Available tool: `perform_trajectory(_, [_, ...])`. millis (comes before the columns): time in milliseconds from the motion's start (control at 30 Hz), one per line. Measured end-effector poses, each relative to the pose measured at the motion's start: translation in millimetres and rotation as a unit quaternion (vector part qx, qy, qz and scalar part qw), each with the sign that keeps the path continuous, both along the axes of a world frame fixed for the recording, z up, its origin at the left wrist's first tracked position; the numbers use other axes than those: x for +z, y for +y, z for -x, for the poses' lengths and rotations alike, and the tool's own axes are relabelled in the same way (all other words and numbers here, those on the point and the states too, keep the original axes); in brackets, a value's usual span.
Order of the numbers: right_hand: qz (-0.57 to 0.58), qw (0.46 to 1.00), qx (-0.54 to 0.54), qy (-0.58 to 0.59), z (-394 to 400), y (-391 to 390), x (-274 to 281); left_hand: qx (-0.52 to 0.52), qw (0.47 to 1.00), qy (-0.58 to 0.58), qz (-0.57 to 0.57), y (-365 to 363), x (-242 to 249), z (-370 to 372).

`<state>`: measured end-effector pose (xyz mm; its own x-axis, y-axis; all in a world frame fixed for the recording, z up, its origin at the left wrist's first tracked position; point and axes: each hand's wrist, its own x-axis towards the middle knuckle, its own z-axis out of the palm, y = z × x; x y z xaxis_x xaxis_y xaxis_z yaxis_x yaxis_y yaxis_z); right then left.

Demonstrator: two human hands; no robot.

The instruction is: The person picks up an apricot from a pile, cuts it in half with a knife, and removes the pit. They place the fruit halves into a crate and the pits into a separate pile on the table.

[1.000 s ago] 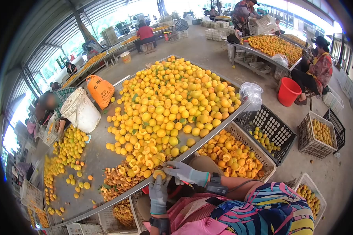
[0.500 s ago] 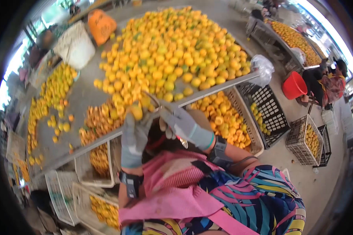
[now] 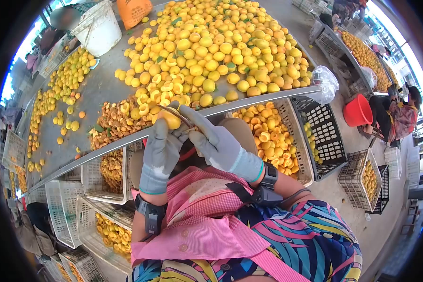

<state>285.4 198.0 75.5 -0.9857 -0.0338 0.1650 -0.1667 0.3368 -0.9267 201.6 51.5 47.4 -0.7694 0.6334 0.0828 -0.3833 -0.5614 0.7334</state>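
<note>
My left hand, in a grey glove, closes around a yellow-orange apricot just over the table's front edge. Close beside it my right hand, gloved too, grips a curved cutting tool whose narrow blade lies across the top of the apricot. Its handle is mostly hidden in my fingers. Beyond my hands a big heap of whole apricots covers the metal table. Opened halves lie at the heap's near side, next to a brown pile of apricot pits.
Under the table edge, a crate of halves stands right and a crate of pits left. A black crate, a red bucket and a seated person are farther right. A white bucket sits on the table.
The view has tipped down and sharpened. The tool's blade, raised beside the fruit before, now lies against the apricot, and my right hand has come closer to my left.
</note>
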Motion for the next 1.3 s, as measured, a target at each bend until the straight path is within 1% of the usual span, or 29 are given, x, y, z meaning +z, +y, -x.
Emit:
perform_trajectory(100, [-0.013,1.000,-0.005,0.023,-1.9,1.2,0.8,0.009,1.000,0.008,0.006,1.9,0.8,-2.7])
perform_trajectory(233, [-0.033,0.999,0.006,0.007,-4.1,5.0,6.6,0.004,1.000,0.006,0.020,2.4,2.6,-4.5])
perform_trajectory(300, [-0.066,0.997,-0.006,0.046,-4.6,5.3,4.1,0.010,0.998,0.055,0.026,2.4,3.9,-4.9])
perform_trajectory(400, [-0.097,0.995,-0.014,0.026,-6.4,4.2,12.1,0.021,0.996,0.072,0.039,2.6,7.5,-7.1])
perform_trajectory(533, [-0.106,0.994,-0.008,0.029,-2.1,6.7,12.8,0.048,0.992,0.103,0.056,0.6,17.7,-7.0])
perform_trajectory(600, [-0.107,0.993,0.009,0.047,-0.3,11.1,16.8,0.061,0.977,0.160,0.130,-3.5,17.9,-2.5])
perform_trajectory(633, [-0.106,0.993,0.009,0.047,-1.2,12.6,20.9,0.061,0.977,0.160,0.131,-3.9,18.7,-2.4])
perform_trajectory(700, [-0.146,0.989,0.016,0.023,-3.2,15.4,29.6,0.065,0.971,0.177,0.144,-4.5,21.1,-2.5])
perform_trajectory(833, [-0.132,0.991,0.029,0.016,-1.0,21.3,29.9,0.051,0.971,0.180,0.148,-3.5,27.9,-4.0])
perform_trajectory(900, [-0.185,0.982,0.031,0.006,0.9,24.8,33.2,0.054,0.946,0.216,0.238,-0.6,34.5,-7.1])
perform_trajectory(933, [-0.185,0.982,0.030,0.006,1.2,24.6,32.5,0.053,0.946,0.216,0.237,4.0,33.1,-8.1])
perform_trajectory(1000, [-0.096,0.995,0.024,0.012,2.1,21.7,28.1,0.074,0.985,0.112,0.106,14.1,25.8,-10.9])
perform_trajectory(1033, [-0.097,0.995,0.024,0.013,3.1,20.2,23.4,0.075,0.985,0.113,0.105,15.4,22.1,-13.3])
perform_trajectory(1100, [-0.072,0.996,0.001,0.061,4.7,18.2,14.1,0.090,0.993,0.026,0.073,15.7,16.7,-18.5])
perform_trajectory(1133, [-0.073,0.996,0.002,0.060,3.2,17.5,14.4,0.091,0.993,0.025,0.073,15.6,16.7,-18.3])
perform_trajectory(1200, [-0.120,0.989,-0.017,0.088,0.6,15.6,14.8,0.075,0.991,0.056,0.096,13.4,20.4,-18.1])
perform_trajectory(1233, [-0.120,0.989,-0.016,0.087,1.7,16.1,10.5,0.076,0.991,0.055,0.096,10.9,24.7,-18.9])
perform_trajectory(1267, [-0.096,0.989,0.002,0.113,4.1,18.3,2.9,0.105,0.974,0.128,0.156,8.0,30.7,-19.7])
perform_trajectory(1300, [-0.072,0.988,0.019,0.138,6.5,17.5,6.6,0.132,0.947,0.198,0.214,5.6,34.7,-20.3])
